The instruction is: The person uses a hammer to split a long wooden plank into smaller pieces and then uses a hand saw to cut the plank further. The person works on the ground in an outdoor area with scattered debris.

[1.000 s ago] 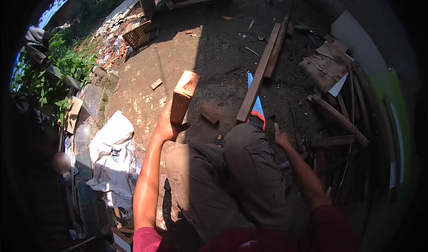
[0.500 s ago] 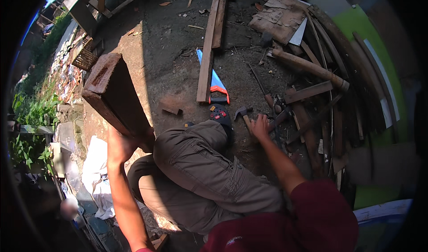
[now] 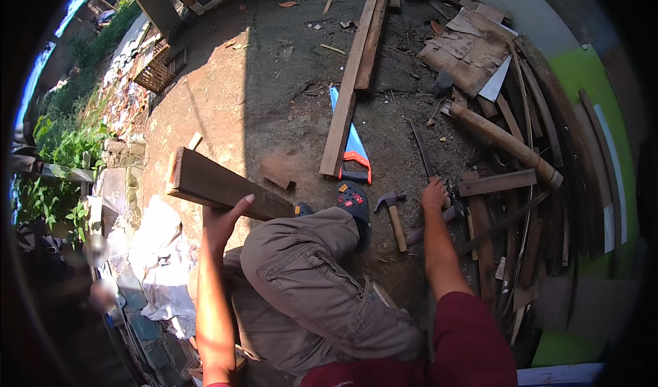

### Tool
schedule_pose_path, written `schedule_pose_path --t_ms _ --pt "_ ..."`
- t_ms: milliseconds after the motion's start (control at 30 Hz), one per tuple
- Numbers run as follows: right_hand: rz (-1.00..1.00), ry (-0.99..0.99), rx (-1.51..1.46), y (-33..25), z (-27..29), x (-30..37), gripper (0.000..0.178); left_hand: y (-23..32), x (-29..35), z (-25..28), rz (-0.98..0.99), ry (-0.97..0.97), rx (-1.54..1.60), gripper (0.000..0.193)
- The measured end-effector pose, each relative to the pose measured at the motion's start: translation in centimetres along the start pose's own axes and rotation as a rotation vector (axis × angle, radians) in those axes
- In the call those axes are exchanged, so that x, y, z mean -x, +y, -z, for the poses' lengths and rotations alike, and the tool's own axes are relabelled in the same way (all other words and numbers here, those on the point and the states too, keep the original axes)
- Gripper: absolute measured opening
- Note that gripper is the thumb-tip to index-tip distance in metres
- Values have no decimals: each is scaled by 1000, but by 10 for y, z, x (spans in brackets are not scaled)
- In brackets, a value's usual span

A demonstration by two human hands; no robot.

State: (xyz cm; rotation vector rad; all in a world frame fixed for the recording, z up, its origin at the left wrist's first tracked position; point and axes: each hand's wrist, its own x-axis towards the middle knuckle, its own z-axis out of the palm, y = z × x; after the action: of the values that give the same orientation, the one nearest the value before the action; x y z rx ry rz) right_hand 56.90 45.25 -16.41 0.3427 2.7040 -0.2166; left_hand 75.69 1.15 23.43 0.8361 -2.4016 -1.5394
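My left hand (image 3: 223, 222) grips a thick wooden block (image 3: 226, 187), its thumb over the top edge. The block is held off the ground at the left of my knee, with its far end in sunlight. On the right, my right hand (image 3: 434, 195) is closed around the handle end of a long dark-bladed machete (image 3: 423, 148) that lies on the ground. A claw hammer (image 3: 395, 224) with a wooden handle rests between that hand and my shoe (image 3: 352, 202). Ahead of the shoe lies a hand saw (image 3: 356, 155) with a blue blade and red-black handle, partly under a long plank (image 3: 348, 99).
A pile of scrap wood (image 3: 507, 216) and a bamboo pole (image 3: 504, 144) fill the right side. A small wood offcut (image 3: 276, 176) lies ahead of my knee. White sheeting (image 3: 161, 264) and green plants (image 3: 62, 202) are at the left.
My right hand has left the hammer, moved right and forward, and closed on the machete's handle. My left hand has lowered and tilted the wooden block flatter. The view has shifted.
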Motion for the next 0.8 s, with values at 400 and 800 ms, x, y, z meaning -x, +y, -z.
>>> schedule_pose_path --t_ms 400,800 --pt "107 -292 -20 30 27 -18 58 -37 -10 0 -243 -141 -310 82" --pt "495 189 -735 22 197 112 45 -54 62 -52 -365 -61 615 72"
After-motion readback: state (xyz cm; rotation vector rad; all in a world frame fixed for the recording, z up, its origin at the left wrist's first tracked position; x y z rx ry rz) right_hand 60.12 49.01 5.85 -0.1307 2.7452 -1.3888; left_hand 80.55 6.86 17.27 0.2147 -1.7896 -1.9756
